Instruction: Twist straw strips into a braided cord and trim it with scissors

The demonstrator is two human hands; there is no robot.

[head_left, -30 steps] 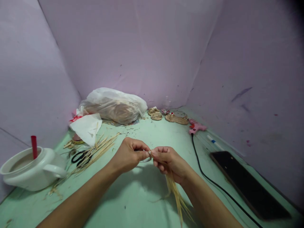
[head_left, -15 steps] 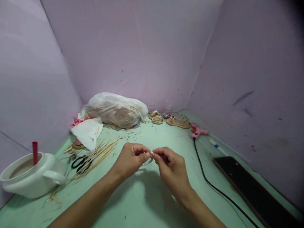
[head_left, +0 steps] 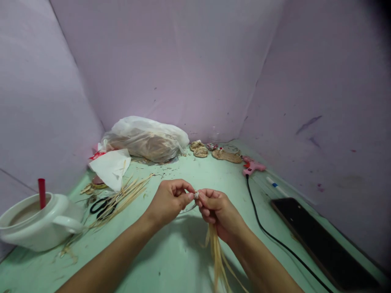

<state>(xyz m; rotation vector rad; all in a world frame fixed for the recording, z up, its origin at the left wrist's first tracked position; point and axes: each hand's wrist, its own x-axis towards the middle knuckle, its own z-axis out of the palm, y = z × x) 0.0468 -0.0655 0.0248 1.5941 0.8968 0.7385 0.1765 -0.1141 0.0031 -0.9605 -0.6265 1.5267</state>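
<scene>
Off-white piece: small, pale, lumpy bit [head_left: 196,195], centre of frame, right between my two sets of fingertips, held above the worktop; too small to tell its long axis.
Left hand: mine [head_left: 168,201], left of the piece, fingers closed, thumb and forefinger pinching its left side.
Right hand: mine [head_left: 221,211], right of the piece, fingers closed on its right side, other fingers curled below.
Nearer hand: neither, both touch it.
Straw strands: long, thin, pale yellow fibres [head_left: 217,256], trailing from under my right hand to the bottom edge, long axis roughly up-down in frame; join to the piece hidden by fingers.
Thin curved strip: pale, shiny [head_left: 188,209], just below my left fingertips; held or loose, cannot tell.
Left of frame: white pot with handle [head_left: 65,219], red stick-like item [head_left: 42,194] upright in it; black-handled scissors [head_left: 105,207] partly under a loose bundle of pale dry stalks [head_left: 134,191].
Right of frame: pink glue gun [head_left: 254,166] with black cord [head_left: 259,221], dark phone [head_left: 320,240] lying flat.
Support: pale green worktop [head_left: 171,260].
Writing: red-and-white wrapper [head_left: 97,155], upper left of worktop, print too small to read; white pen with blue band [head_left: 276,185], no legible brand.
</scene>
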